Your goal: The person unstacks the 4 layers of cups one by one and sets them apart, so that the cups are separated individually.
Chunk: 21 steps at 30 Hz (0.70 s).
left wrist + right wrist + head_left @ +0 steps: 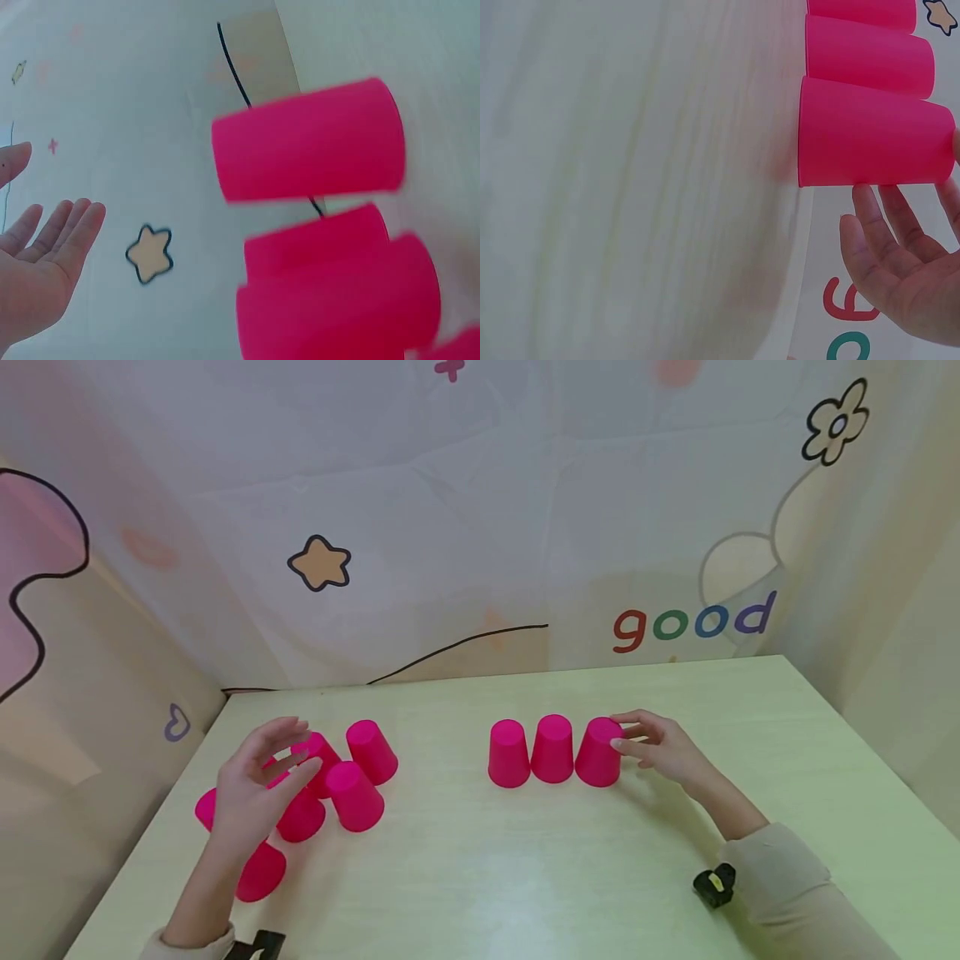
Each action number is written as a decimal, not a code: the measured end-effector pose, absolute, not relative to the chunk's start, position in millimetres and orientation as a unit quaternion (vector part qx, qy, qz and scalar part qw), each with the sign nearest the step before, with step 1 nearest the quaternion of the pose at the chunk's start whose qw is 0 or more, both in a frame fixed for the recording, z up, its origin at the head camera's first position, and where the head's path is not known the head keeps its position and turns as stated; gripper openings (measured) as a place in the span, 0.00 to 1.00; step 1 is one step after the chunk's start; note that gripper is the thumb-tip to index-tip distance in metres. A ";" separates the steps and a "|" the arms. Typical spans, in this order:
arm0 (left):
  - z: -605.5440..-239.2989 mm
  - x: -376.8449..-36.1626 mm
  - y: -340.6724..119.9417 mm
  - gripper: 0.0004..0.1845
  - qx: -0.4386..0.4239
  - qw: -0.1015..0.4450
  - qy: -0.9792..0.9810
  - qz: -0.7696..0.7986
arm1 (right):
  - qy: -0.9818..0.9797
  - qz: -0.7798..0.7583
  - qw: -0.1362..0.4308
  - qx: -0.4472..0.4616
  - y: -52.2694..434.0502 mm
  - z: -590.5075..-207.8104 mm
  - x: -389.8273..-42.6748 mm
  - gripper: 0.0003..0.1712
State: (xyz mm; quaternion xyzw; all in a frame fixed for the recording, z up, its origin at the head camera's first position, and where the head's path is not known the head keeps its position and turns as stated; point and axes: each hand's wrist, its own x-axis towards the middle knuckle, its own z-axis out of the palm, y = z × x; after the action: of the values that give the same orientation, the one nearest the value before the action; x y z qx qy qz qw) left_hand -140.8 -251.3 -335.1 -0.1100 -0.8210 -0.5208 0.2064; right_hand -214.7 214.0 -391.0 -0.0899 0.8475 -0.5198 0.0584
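- Cups, pink plastic and all upside down, stand on the pale green table (525, 877) in two groups; I use the row of three (552, 752) as my landmark.
- My right hand (663, 750) sits at the row's right end, fingers straight and relaxed, fingertips touching the end cup (598, 753) near its top; it grips nothing.
- Well to the left of the row lies a loose cluster of cups (352, 781), some partly hidden behind my left hand (258, 789).
- That hand hovers over the cluster, fingers spread, holding nothing.
- I judge these cups light, thin-walled and smooth, easily tipped or squashed; I would take one around the sides, near the upturned base, with a gentle pinch.
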 end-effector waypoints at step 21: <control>-362.0 -187.7 -155.9 0.32 -0.166 0.055 -0.825 -0.537 | 0.847 -0.523 0.056 -0.080 212.0 -391.1 -213.9 0.27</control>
State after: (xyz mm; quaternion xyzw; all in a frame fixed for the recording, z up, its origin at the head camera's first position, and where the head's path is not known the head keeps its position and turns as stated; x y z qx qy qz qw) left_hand -187.7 -155.9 -362.0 -0.1658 -0.8252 -0.5372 0.0549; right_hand -213.9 212.0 -391.1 -0.0804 0.8466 -0.5231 0.0563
